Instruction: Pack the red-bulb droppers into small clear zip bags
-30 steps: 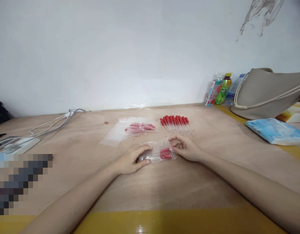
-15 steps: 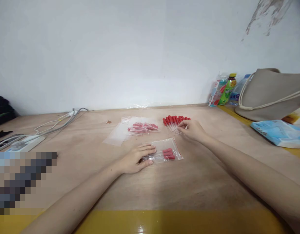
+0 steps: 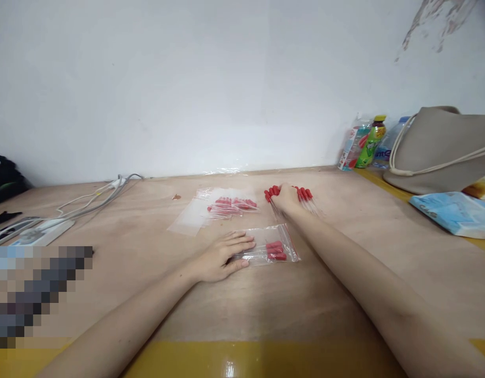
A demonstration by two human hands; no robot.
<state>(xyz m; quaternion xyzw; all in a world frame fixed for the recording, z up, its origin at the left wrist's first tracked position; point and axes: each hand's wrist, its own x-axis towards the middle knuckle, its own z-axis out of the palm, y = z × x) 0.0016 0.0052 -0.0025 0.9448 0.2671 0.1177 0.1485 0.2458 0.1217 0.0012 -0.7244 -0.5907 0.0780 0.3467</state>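
My left hand (image 3: 222, 256) lies open, fingers stretched over the left end of a clear zip bag (image 3: 258, 233). Inside the bag are red-bulbed droppers (image 3: 276, 251), their thin clear tubes pointing left under my fingers. Farther back, my right hand (image 3: 287, 199) is over a row of loose droppers (image 3: 304, 194) with red rubber bulbs. It covers the middle of the row, and its fingertips are hidden from me, so a grip cannot be made out. Bulbs show on both sides of it.
Filled bags of red-bulbed droppers (image 3: 230, 206) overlap flat clear bags (image 3: 187, 219) left of the row. Drink bottles (image 3: 371, 142), a grey drawstring bag (image 3: 443, 149) and a blue-white packet (image 3: 455, 214) stand or lie at right. A power strip (image 3: 45, 233) with cables is at left.
My right hand has moved left along the row of droppers, from its right part to over its middle. My left hand stays on the zip bag.
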